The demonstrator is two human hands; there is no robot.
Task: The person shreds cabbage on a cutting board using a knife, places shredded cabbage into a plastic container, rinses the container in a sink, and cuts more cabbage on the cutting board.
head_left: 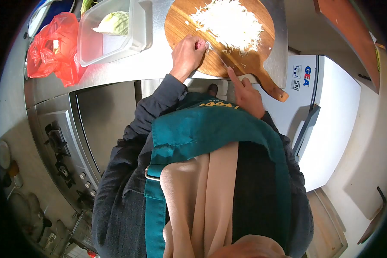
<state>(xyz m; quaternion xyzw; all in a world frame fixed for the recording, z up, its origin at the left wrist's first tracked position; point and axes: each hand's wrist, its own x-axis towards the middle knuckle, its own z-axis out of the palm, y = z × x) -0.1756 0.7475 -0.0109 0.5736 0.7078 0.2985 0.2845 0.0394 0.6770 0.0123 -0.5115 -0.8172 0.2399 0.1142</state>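
Note:
A round wooden cutting board [176, 23] with a handle lies at the counter's edge, bearing a heap of shredded cabbage [230, 23]. My right hand [247, 95] is closed round the handle of a knife, its index finger stretched along the top. The thin knife blade [218, 56] slants across the board toward my left hand [187, 55]. That hand's fingers are curled together at the board's near left part, pinching a small pale piece of cabbage [207, 46] beside the blade tip. My palm hides most of the knife handle.
Left of the board, a clear plastic container [136, 30] holds a cabbage chunk [115, 23]. A red plastic bag [58, 51] sits beside it on the metal counter [112, 69]. A stove [60, 146] stands lower left, a white fridge [331, 124] at right.

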